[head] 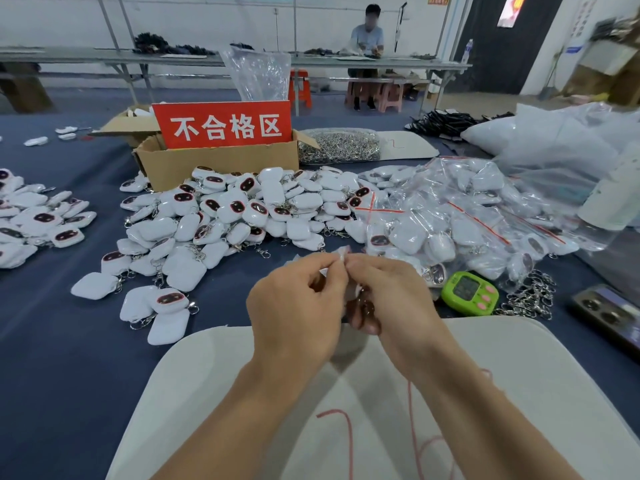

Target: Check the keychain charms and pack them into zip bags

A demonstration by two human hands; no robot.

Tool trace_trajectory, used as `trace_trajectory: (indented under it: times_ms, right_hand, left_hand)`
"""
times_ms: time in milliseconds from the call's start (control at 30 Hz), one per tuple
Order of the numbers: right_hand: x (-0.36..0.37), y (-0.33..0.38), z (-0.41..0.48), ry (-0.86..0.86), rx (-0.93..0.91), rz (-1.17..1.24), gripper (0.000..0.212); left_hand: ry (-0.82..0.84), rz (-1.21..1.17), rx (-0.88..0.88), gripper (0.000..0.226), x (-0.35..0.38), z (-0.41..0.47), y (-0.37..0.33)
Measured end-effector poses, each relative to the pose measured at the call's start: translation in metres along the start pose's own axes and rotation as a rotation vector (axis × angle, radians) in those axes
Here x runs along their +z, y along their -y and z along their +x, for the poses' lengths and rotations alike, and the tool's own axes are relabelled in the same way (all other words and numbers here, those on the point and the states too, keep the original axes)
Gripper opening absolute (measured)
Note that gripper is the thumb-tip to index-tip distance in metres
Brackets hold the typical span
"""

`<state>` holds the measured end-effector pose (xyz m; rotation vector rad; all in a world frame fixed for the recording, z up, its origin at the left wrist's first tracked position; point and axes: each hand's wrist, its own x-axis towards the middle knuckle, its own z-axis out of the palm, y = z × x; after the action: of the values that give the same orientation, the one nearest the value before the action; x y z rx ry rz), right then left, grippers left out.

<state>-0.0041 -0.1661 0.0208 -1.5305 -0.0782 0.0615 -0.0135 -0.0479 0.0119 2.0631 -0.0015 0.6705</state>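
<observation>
My left hand (298,306) and my right hand (384,292) meet above the white pad (519,393), both pinching the top edge of a small clear zip bag (341,252). A charm (360,306) hangs inside the bag, mostly hidden behind my fingers. A big heap of loose white keychain charms (225,216) with dark faces lies on the blue table beyond my hands. To the right sits a pile of bagged charms (467,220) in clear zip bags with red strips.
A cardboard box (214,161) with a red sign stands behind the heap. A green timer (469,292), loose metal clasps (530,299) and a phone (609,313) lie at right. More charms (34,220) sit at left. A person sits at a far table.
</observation>
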Motion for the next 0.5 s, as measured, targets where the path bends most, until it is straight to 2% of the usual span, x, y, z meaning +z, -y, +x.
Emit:
trace_trajectory:
  times_ms: [33, 100, 167, 200, 267, 333, 367, 400, 500]
  right_hand:
    - [-0.002, 0.001, 0.0, 0.087, 0.03, 0.035, 0.024]
    - [-0.007, 0.001, 0.003, 0.156, 0.077, 0.011, 0.038]
    - [-0.009, -0.004, 0.004, 0.1, 0.042, -0.102, 0.036]
    - [-0.008, -0.005, 0.004, 0.046, -0.006, -0.182, 0.029]
    - [-0.006, -0.01, 0.003, -0.099, -0.114, -0.435, 0.012]
    - [-0.005, -0.013, 0.003, -0.215, -0.177, -0.85, 0.01]
    - [-0.004, -0.013, 0.003, -0.263, -0.197, -0.958, 0.012]
    - [-0.002, -0.012, 0.003, -0.3, -0.209, -0.949, 0.011]
    - [-0.003, -0.004, 0.001, -0.413, -0.278, -0.514, 0.01]
  left_hand:
    - [-0.012, 0.001, -0.007, 0.013, -0.001, 0.002, 0.001]
    - [-0.033, -0.013, -0.003, 0.014, -0.003, 0.006, 0.005]
    - [-0.025, -0.063, 0.038, 0.013, -0.004, 0.006, 0.005]
    - [-0.003, -0.089, 0.072, 0.013, -0.004, 0.005, 0.004]
    - [0.057, -0.125, 0.153, 0.015, -0.004, 0.002, 0.002]
    - [0.1, -0.136, 0.213, 0.014, -0.003, -0.001, 0.002]
    - [0.11, -0.139, 0.228, 0.014, -0.003, -0.002, 0.003]
    - [0.105, -0.137, 0.241, 0.013, -0.003, -0.001, 0.005]
    - [0.057, -0.17, 0.211, 0.017, -0.009, 0.01, 0.007]
